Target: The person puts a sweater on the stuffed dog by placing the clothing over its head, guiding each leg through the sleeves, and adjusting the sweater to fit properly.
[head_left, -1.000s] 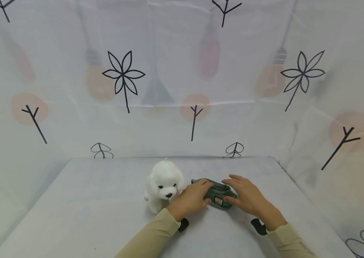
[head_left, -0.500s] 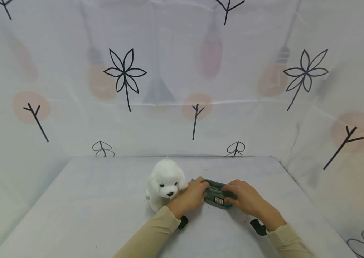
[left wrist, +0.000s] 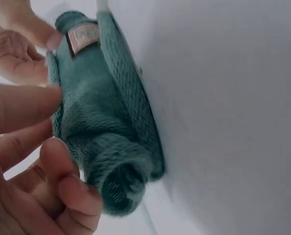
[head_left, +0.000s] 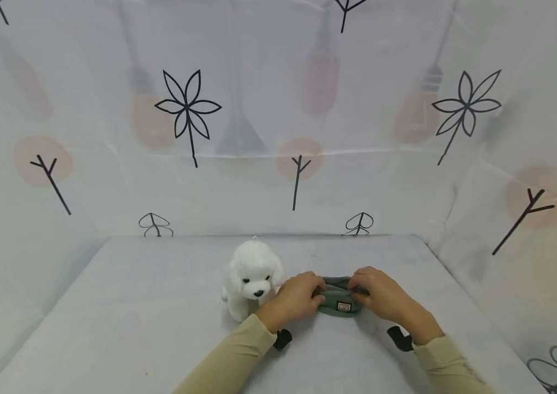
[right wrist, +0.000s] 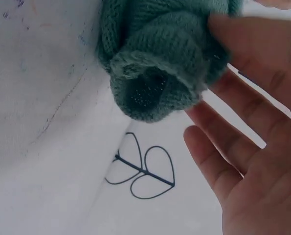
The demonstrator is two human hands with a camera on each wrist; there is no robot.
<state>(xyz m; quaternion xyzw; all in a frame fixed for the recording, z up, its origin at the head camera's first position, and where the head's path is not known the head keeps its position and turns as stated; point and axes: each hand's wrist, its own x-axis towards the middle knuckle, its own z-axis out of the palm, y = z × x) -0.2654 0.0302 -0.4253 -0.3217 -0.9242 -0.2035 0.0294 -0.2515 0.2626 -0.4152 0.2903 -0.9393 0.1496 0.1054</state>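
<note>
A small green knitted sweater [head_left: 339, 301] with a pale label on its front lies on the table between both hands. Its short sleeve openings show in the two wrist views, as on the sweater [left wrist: 99, 98] in the left one. My left hand [head_left: 298, 295] pinches the upper edge at the left end. At the right end my right hand [head_left: 384, 293] holds the edge, thumb on the near side and fingers behind the knit [right wrist: 160, 63]. A white plush dog [head_left: 253, 279] sits upright just left of the left hand, its lower right side partly hidden by that forearm.
The white table [head_left: 160, 328] is bounded by patterned cloth walls [head_left: 239, 191] at the back and both sides. Black straps [head_left: 400, 338] hang by the wrists, below the beige sleeves.
Both hands have closed on the sweater's upper edge, where the fingers were more spread before. The sweater has shifted slightly right and turned more level. The plush dog stays in place.
</note>
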